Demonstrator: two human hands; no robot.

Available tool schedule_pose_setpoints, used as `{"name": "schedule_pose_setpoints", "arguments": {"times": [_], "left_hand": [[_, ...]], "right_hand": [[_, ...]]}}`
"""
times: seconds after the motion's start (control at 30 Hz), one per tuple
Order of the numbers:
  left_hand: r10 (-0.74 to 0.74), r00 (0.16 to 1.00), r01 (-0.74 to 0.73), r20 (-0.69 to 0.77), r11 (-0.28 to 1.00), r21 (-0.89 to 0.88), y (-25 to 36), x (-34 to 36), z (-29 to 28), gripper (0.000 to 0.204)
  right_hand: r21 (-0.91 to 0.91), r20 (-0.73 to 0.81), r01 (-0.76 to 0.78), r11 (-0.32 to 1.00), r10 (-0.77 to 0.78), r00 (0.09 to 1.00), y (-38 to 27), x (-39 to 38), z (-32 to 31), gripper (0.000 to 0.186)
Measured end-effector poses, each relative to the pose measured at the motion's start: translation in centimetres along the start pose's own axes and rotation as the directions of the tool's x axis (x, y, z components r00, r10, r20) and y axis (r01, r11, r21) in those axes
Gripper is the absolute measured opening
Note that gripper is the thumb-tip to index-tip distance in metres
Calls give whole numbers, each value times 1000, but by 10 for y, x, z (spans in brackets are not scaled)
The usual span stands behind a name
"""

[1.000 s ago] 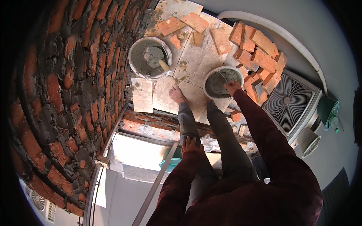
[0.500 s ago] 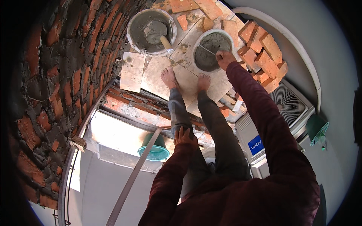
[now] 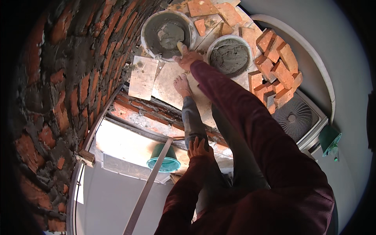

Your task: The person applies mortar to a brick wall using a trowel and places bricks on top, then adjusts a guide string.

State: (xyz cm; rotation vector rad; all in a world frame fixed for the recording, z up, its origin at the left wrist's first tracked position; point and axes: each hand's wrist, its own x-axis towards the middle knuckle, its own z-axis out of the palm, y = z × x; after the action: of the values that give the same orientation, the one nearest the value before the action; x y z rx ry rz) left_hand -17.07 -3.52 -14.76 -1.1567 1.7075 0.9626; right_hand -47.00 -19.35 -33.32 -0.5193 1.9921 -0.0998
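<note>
My right hand (image 3: pixel 188 58) has closed around the end of a trowel's pale handle (image 3: pixel 180 46). The trowel's mortar-covered blade (image 3: pixel 170 33) lies in the round mortar tub (image 3: pixel 146 42) at the far left. To the right of that hand is a bucket of grey mortar (image 3: pixel 229 58), its thin wire handle lying across the far part of the opening. My left hand (image 3: pixel 199 149) rests on my left knee, fingers spread, holding nothing.
Broken bricks (image 3: pixel 280 68) are piled at the right beside an air-conditioner unit (image 3: pixel 295 117). A rough brick wall (image 3: pixel 58 109) rises on the left. Below the boards, a long bar (image 3: pixel 150 182) passes a green bucket (image 3: pixel 165 163). Loose brick pieces (image 3: pixel 201 7) lie at the back.
My right hand has let go of the mortar bucket's wire handle and moved left to the trowel handle. The wire now lies down across the bucket. My left hand stays on the knee.
</note>
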Motion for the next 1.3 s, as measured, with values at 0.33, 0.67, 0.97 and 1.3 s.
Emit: {"name": "schedule_pose_setpoints", "arguments": {"times": [0.33,0.67,0.97,1.3], "left_hand": [[59,998,-61,19,993,106,-5,1,-37,53],[138,990,-133,-19,978,163,-13,6,-32,49],[69,998,-67,-1,968,242,-3,3,-8,50],[23,999,-29,29,967,255,9,5,-12,49]], "right_hand": [[-48,-57,251,967,-254,966,14,50,58,40],[453,-134,-52,890,125,983,-20,24,32,57],[851,307,-139,507,-265,914,155,-184,-18,37],[-129,-343,-97,987,48,938,259,-194,-14,39]]}}
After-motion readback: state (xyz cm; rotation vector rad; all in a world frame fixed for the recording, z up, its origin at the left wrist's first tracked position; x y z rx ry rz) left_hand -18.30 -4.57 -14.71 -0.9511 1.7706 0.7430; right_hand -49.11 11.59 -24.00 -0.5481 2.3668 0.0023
